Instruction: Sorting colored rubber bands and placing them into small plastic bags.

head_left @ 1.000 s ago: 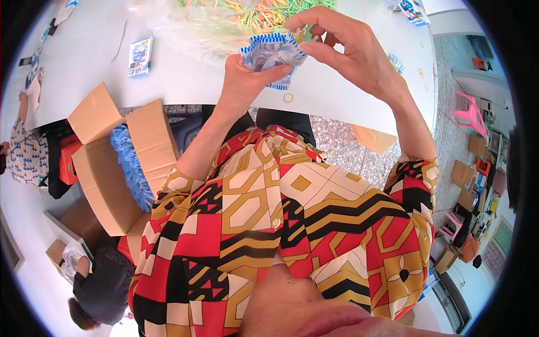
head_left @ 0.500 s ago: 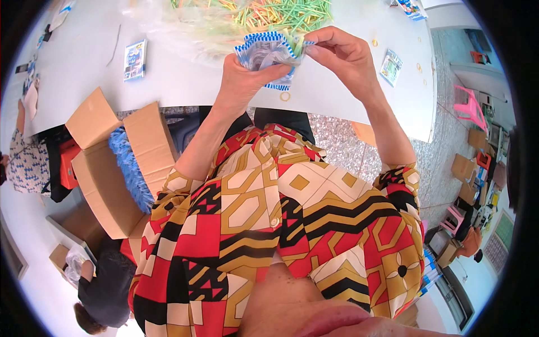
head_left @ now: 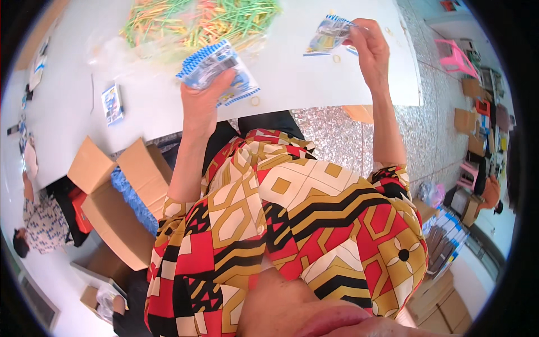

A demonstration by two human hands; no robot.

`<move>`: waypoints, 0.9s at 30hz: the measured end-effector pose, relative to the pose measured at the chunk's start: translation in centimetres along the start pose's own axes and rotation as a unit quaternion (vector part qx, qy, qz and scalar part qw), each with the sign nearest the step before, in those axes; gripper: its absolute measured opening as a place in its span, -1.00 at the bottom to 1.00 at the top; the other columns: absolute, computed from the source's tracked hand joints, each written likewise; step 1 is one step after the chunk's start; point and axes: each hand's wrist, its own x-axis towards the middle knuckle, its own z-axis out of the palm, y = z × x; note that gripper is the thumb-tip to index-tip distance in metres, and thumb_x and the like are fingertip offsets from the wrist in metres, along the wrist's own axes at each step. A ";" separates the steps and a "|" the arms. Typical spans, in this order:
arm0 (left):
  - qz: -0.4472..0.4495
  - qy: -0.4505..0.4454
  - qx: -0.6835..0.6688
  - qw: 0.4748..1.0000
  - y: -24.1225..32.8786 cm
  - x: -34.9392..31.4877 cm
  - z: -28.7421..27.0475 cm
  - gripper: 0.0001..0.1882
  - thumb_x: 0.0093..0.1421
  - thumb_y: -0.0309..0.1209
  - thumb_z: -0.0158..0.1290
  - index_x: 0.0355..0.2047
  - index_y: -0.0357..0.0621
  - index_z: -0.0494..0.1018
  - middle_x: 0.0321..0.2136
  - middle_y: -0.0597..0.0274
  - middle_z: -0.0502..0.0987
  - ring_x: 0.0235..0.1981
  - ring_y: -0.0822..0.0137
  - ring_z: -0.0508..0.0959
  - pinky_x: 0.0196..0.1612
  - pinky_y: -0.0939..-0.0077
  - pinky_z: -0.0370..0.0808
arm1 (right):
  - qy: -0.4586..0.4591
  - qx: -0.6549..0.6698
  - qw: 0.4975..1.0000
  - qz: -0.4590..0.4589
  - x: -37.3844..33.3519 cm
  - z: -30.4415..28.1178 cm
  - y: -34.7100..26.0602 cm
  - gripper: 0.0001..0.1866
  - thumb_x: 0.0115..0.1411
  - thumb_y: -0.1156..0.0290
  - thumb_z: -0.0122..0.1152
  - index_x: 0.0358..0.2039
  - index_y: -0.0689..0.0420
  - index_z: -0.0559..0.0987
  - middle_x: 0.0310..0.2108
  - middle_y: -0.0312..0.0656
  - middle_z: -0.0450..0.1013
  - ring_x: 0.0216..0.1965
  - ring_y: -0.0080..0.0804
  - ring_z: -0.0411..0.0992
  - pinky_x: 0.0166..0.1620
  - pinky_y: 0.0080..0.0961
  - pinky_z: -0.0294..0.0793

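My left hand (head_left: 197,106) grips a stack of blue-and-white plastic packets (head_left: 210,64) above the table, its thumb lying across the front. Over the table's right part, my right hand (head_left: 371,51) pinches one clear packet (head_left: 327,37) with blue-and-white edging by its side. Yellowish-green sticks show through that packet. Beyond the left hand, a heap of thin green, yellow and orange sticks (head_left: 238,21) is spread on crumpled clear plastic. Behind the right hand, a blue edge peeks out from the tabletop, mostly hidden.
On the white table (head_left: 297,84) lie a blue-and-white packet (head_left: 112,105) and a rubber band (head_left: 255,101). An open cardboard box (head_left: 120,224) with blue packets stands at my left. Farther off are a person (head_left: 48,222) and a pink stool (head_left: 456,58).
My right hand has left the stack and moved right with one packet. My left hand still holds the stack, now farther left in view. The whole view has shifted.
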 end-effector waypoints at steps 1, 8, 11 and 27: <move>-0.005 -0.012 -0.001 1.000 -0.2 0.0 0.0 -0.72 0.01 -0.59 0.16 -0.22 -0.14 0.48 -0.33 0.31 0.56 -0.33 0.50 0.53 -0.23 0.54 0.48 | 0.010 -0.007 1.000 0.002 -0.4 -1.3 1.4 -0.85 0.25 0.51 -0.07 -0.17 0.18 0.39 -0.39 -0.24 0.47 -0.33 -0.58 0.43 -0.24 -0.59 0.48; -0.018 -0.022 -0.007 1.000 -0.4 0.3 0.6 -0.72 0.02 -0.60 0.15 -0.22 -0.13 0.48 -0.33 0.31 0.56 -0.32 0.48 0.54 -0.21 0.54 0.47 | 0.056 -0.057 0.989 0.126 -0.9 -8.9 10.8 -0.81 0.23 0.41 -0.04 -0.17 0.18 0.41 -0.42 -0.23 0.47 -0.38 -0.57 0.42 -0.29 -0.58 0.48; -0.028 -0.019 -0.022 0.999 0.4 -0.2 1.4 -0.74 0.03 -0.59 0.14 -0.22 -0.14 0.47 -0.34 0.30 0.56 -0.33 0.49 0.53 -0.21 0.54 0.47 | 0.058 -0.100 0.980 0.163 -0.1 -9.8 13.9 -0.78 0.21 0.37 0.01 -0.16 0.16 0.43 -0.42 -0.23 0.47 -0.39 -0.55 0.42 -0.30 -0.58 0.47; 0.016 -0.018 0.050 0.998 0.2 -0.4 0.1 -0.75 -0.02 -0.58 0.19 -0.27 -0.18 0.52 -0.38 0.28 0.58 -0.39 0.48 0.56 -0.26 0.55 0.52 | -0.267 -0.045 0.962 -0.042 1.3 10.7 -6.1 -0.78 0.11 0.38 0.19 -0.23 0.14 0.49 -0.37 -0.35 0.47 -0.34 -0.64 0.41 -0.33 -0.69 0.36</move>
